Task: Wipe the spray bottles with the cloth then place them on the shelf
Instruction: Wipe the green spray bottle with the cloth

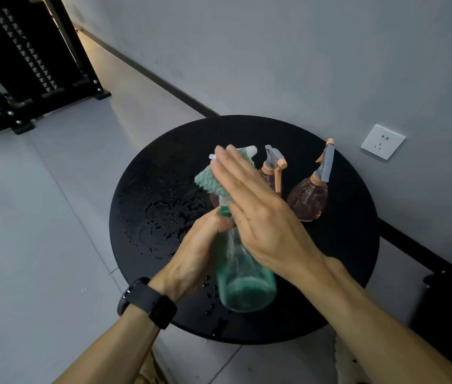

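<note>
Our left hand [191, 256] grips the green bottle [243, 275] by its neck; our flat right hand [258, 214] presses the cloth [213, 180] on top.

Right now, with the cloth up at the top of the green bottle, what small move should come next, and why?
Probably draw the cloth down the green bottle toward its base. The right hand presses the cloth flat against the spray head only, the left hand grips the neck, and the body below looks unwiped. Two pink bottles wait on the wet table.
</note>
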`<state>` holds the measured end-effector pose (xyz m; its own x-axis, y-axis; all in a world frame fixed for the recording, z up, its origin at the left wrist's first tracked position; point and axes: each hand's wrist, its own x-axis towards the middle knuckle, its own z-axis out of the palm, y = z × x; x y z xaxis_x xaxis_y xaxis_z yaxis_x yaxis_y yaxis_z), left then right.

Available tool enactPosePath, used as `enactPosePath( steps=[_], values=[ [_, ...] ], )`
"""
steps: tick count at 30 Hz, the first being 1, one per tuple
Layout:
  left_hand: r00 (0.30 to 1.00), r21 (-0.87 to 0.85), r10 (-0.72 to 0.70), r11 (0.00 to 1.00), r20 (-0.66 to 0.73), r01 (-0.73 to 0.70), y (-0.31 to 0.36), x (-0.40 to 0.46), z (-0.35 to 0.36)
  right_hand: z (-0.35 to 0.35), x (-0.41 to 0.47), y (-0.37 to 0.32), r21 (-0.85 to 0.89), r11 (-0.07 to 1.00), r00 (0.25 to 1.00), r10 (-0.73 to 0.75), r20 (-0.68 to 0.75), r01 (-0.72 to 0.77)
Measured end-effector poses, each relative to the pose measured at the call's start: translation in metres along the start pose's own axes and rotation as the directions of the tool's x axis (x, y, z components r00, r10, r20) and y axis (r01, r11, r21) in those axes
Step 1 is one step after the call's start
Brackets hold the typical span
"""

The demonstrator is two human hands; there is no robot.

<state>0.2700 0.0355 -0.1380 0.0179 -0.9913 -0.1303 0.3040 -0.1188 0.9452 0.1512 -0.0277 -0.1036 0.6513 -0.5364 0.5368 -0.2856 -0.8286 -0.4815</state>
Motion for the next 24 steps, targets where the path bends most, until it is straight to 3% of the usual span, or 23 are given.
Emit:
enactPosePath(
  steps=[5,9,16,20,24],
  values=[
    [0.999,-0.131,-0.007,0.991,-0.044,0.001,0.004,-0.002,0.006,0.001,-0.002,0.004,0.02,1.0,0.999,0.018,0.027,-0.019],
    [0.992,-0.164,0.076,0.982,-0.099,-0.092,0.007,-0.001,0.006,0.003,-0.008,0.009,0.024,0.999,0.998,0.036,0.046,-0.037],
    [0.993,0.049,0.047,0.998,-0.11,-0.042,0.005,-0.002,0.006,-0.001,-0.003,0.012,0.005,0.999,0.998,0.049,-0.029,-0.049],
    [0.997,0.031,0.045,0.999,-0.067,-0.043,0.003,-0.002,0.006,0.0,0.001,0.014,-0.022,0.998,0.998,0.054,-0.036,-0.055],
    [0.99,-0.107,0.072,0.991,-0.124,-0.086,0.009,0.0,0.002,0.004,-0.005,0.017,-0.016,0.997,0.996,0.08,0.029,-0.079]
  ],
)
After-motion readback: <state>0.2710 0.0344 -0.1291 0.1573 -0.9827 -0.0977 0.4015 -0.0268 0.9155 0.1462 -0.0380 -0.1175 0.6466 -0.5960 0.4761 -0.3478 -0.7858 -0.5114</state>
